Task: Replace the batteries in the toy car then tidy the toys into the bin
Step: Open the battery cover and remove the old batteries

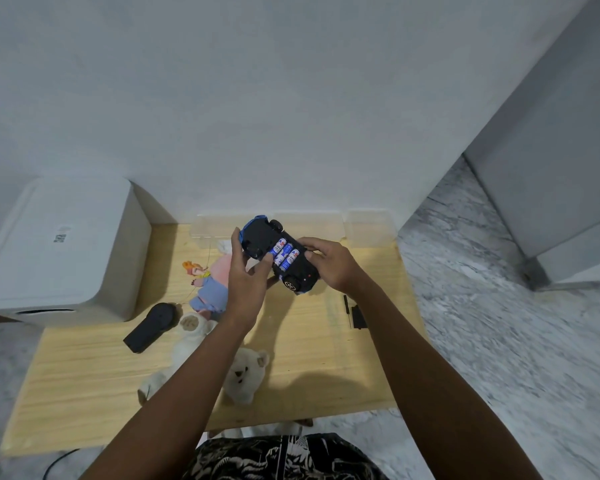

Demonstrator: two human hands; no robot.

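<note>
While the toy car [280,259] is held upside down in the air above the wooden worktop [94,382], its open battery bay faces up and nothing but fit keeps the cells in place. Behind it, against the wall, clear plastic bins [369,227] are lined up, and the soft toys are spread below: a pink-and-blue doll [212,284], a white teddy bear [245,374] and a black remote [152,326]. The car's rear is clasped by the right hand [329,266], fingers curled over the chassis. Its front is steadied by the left hand [246,271], thumb against the nose, while a fingertip is pressed onto the blue batteries [284,254]. A small black piece [358,317] (probably the bay cover, though this cannot be confirmed) is left lying near the worktop's right edge, with a thin dark tool [346,303] beside it. If the car is tipped before that cover is refitted, a cell could be spilled among the toys. If a cell is seated the wrong way round, the car would likely be left dead; polarity cannot be read here.
</note>
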